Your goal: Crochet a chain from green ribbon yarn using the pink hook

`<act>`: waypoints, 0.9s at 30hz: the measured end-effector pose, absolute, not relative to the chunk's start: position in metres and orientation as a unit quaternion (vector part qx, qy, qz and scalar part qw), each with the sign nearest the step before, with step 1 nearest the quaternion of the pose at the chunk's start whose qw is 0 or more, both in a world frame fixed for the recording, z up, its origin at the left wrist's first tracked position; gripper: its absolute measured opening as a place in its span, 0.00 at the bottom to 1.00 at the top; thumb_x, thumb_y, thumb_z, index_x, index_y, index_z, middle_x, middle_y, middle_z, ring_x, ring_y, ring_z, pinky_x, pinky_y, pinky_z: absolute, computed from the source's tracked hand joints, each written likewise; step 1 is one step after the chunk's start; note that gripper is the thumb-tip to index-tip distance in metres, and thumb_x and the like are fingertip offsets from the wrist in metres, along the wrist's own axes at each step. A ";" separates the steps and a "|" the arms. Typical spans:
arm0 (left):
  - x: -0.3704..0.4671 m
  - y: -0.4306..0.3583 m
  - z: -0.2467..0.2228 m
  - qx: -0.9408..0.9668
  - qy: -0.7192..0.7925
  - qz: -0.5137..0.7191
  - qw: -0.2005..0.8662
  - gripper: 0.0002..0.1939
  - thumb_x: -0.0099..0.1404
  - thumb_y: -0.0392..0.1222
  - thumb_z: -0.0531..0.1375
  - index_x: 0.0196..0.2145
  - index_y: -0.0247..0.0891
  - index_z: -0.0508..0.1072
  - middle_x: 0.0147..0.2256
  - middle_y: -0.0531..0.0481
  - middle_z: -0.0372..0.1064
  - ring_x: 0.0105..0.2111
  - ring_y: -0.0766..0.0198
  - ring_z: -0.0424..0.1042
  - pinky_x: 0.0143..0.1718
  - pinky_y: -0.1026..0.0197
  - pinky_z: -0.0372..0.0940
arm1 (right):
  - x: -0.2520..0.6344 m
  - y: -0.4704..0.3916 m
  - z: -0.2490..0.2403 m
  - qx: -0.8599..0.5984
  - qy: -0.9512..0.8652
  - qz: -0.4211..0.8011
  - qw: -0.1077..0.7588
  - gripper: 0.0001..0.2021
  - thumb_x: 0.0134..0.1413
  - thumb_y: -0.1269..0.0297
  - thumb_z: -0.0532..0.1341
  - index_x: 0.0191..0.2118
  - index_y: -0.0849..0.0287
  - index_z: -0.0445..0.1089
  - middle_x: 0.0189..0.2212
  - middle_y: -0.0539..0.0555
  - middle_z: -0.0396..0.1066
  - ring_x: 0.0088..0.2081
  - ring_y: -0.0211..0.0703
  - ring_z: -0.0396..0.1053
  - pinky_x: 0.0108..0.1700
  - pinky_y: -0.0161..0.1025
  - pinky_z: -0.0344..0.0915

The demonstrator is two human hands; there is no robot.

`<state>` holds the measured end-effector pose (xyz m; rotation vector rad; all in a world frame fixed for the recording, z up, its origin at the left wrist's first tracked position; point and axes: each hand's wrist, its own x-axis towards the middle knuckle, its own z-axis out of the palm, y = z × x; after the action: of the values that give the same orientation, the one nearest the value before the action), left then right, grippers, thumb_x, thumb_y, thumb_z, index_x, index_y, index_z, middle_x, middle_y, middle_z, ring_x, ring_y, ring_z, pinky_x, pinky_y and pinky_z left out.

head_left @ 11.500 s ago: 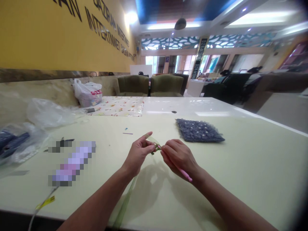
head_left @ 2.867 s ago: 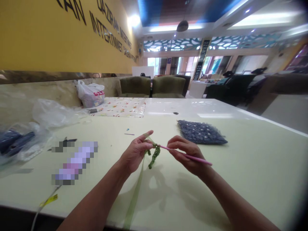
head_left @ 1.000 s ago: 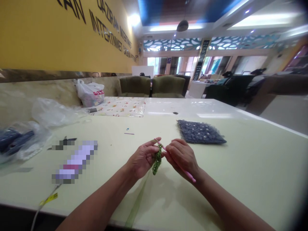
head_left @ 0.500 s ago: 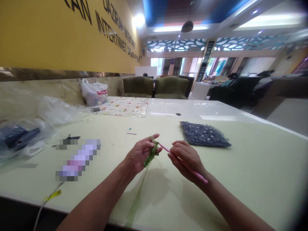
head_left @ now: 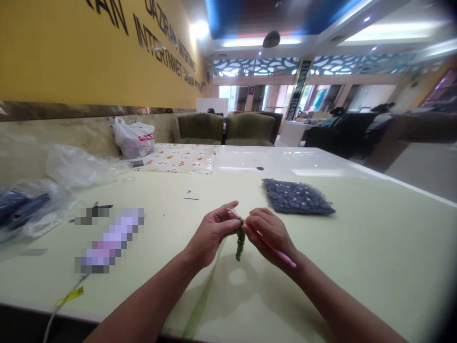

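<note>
At the near middle of the table [head_left: 374, 247], both hands are raised and close together. The left hand [head_left: 214, 233] has thumb and fingers clamped on the top of the green piece [head_left: 240, 245], index finger extended. The right hand [head_left: 269, 233] is closed around the pink hook [head_left: 283, 257], its tip crossing the top of the piece by the left fingers. The green piece hangs down between the hands; a sheer green ribbon [head_left: 202, 305] runs from the left hand to the near edge.

Right of centre, beyond the right hand, lies a dark knit [head_left: 298, 196] dotted with beads. Left of it, farther from the hands, lie a thin needle [head_left: 191, 198] and a small blue ring [head_left: 189, 192]. On the left are a pixelated object [head_left: 112, 238] with a cable [head_left: 53, 314], and clear bags [head_left: 76, 164]. At the far left, a carrier bag [head_left: 134, 138] stands beside a patterned sheet [head_left: 178, 157].
</note>
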<state>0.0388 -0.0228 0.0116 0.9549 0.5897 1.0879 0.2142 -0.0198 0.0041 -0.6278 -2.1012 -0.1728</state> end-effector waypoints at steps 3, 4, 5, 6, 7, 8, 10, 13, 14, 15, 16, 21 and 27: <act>0.040 -0.023 0.012 0.422 0.276 0.494 0.708 0.26 0.53 0.31 0.68 0.51 0.38 0.74 0.30 0.54 0.69 0.34 0.68 0.68 0.48 0.60 0.59 | 0.214 -0.019 0.004 -0.257 -0.860 -0.073 0.436 0.08 0.60 0.73 0.56 0.31 0.56 0.60 0.24 0.48 0.62 0.27 0.37 0.59 0.37 0.38 0.62; 0.040 -0.023 0.011 0.420 0.282 0.496 0.706 0.28 0.52 0.30 0.68 0.52 0.38 0.73 0.30 0.55 0.69 0.34 0.68 0.68 0.47 0.61 0.59 | 0.215 -0.019 0.004 -0.259 -0.862 -0.078 0.429 0.08 0.60 0.73 0.57 0.31 0.56 0.60 0.24 0.48 0.62 0.27 0.37 0.59 0.37 0.38 0.62; 0.041 -0.023 0.010 0.417 0.288 0.499 0.703 0.30 0.52 0.30 0.68 0.53 0.37 0.72 0.29 0.55 0.69 0.33 0.69 0.67 0.46 0.61 0.59 | 0.215 -0.018 0.004 -0.260 -0.865 -0.083 0.422 0.08 0.61 0.73 0.57 0.31 0.57 0.60 0.24 0.48 0.62 0.26 0.37 0.59 0.38 0.38 0.62; 0.041 -0.023 0.010 0.414 0.292 0.502 0.701 0.31 0.51 0.30 0.68 0.54 0.37 0.71 0.29 0.55 0.69 0.33 0.69 0.67 0.46 0.61 0.60 | 0.215 -0.018 0.004 -0.262 -0.866 -0.087 0.417 0.08 0.61 0.73 0.57 0.30 0.57 0.60 0.24 0.48 0.62 0.26 0.37 0.58 0.38 0.38 0.62; 0.041 -0.023 0.009 0.410 0.292 0.505 0.701 0.32 0.51 0.29 0.68 0.55 0.37 0.70 0.29 0.56 0.69 0.32 0.69 0.67 0.45 0.61 0.60 | 0.215 -0.018 0.004 -0.264 -0.866 -0.089 0.415 0.08 0.61 0.72 0.57 0.30 0.57 0.60 0.24 0.48 0.62 0.26 0.37 0.58 0.37 0.38 0.62; 0.041 -0.023 0.008 0.404 0.288 0.505 0.706 0.33 0.51 0.29 0.68 0.55 0.37 0.70 0.29 0.56 0.69 0.32 0.70 0.67 0.46 0.62 0.60 | 0.215 -0.017 0.004 -0.264 -0.865 -0.090 0.416 0.08 0.61 0.72 0.57 0.30 0.57 0.60 0.24 0.48 0.62 0.26 0.37 0.58 0.37 0.38 0.62; 0.040 -0.021 0.008 0.387 0.275 0.489 0.732 0.33 0.51 0.28 0.68 0.56 0.37 0.69 0.29 0.56 0.69 0.33 0.70 0.68 0.46 0.62 0.60 | 0.216 -0.017 0.005 -0.255 -0.864 -0.092 0.425 0.08 0.61 0.72 0.57 0.30 0.57 0.61 0.24 0.49 0.63 0.27 0.37 0.59 0.38 0.38 0.62; 0.038 -0.019 0.009 0.382 0.271 0.455 0.757 0.34 0.51 0.27 0.68 0.56 0.37 0.69 0.30 0.55 0.70 0.32 0.69 0.69 0.43 0.62 0.60 | 0.217 -0.016 0.007 -0.246 -0.870 -0.093 0.416 0.07 0.62 0.70 0.56 0.31 0.58 0.62 0.25 0.49 0.63 0.28 0.37 0.60 0.39 0.38 0.62; 0.038 -0.019 0.010 0.390 0.278 0.457 0.750 0.35 0.50 0.27 0.68 0.57 0.37 0.69 0.29 0.55 0.70 0.31 0.70 0.68 0.42 0.62 0.60 | 0.218 -0.016 0.007 -0.250 -0.874 -0.097 0.405 0.08 0.63 0.69 0.56 0.30 0.58 0.62 0.24 0.49 0.63 0.28 0.37 0.60 0.39 0.37 0.61; 0.039 -0.019 0.010 0.398 0.287 0.467 0.736 0.36 0.50 0.27 0.68 0.57 0.37 0.69 0.28 0.56 0.69 0.31 0.70 0.68 0.42 0.63 0.60 | 0.217 -0.016 0.007 -0.259 -0.877 -0.105 0.392 0.09 0.63 0.69 0.55 0.29 0.58 0.62 0.24 0.49 0.63 0.27 0.37 0.60 0.38 0.37 0.61; 0.040 -0.020 0.010 0.401 0.297 0.484 0.719 0.36 0.49 0.27 0.68 0.57 0.36 0.68 0.28 0.56 0.69 0.31 0.70 0.67 0.41 0.64 0.60 | 0.216 -0.016 0.007 -0.271 -0.876 -0.120 0.381 0.10 0.63 0.69 0.55 0.28 0.58 0.62 0.24 0.48 0.62 0.27 0.37 0.59 0.37 0.37 0.60; 0.047 -0.025 0.009 0.344 0.310 0.521 0.717 0.31 0.51 0.27 0.66 0.54 0.33 0.70 0.26 0.57 0.67 0.28 0.72 0.67 0.39 0.66 0.62 | 0.203 -0.026 0.005 -0.334 -0.830 -0.246 0.373 0.12 0.61 0.71 0.56 0.25 0.58 0.61 0.21 0.49 0.60 0.25 0.38 0.55 0.35 0.38 0.57; 0.042 -0.023 0.015 0.300 0.276 0.474 0.781 0.27 0.54 0.25 0.62 0.53 0.32 0.70 0.30 0.52 0.71 0.28 0.73 0.69 0.36 0.70 0.64 | 0.200 -0.030 0.000 -0.308 -0.815 -0.253 0.420 0.11 0.58 0.74 0.58 0.26 0.57 0.60 0.20 0.48 0.60 0.25 0.38 0.56 0.35 0.39 0.58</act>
<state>0.0420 -0.0230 0.0145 0.6485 0.5955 1.0238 0.2004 -0.0303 0.0001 -0.7724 -2.0433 -0.6344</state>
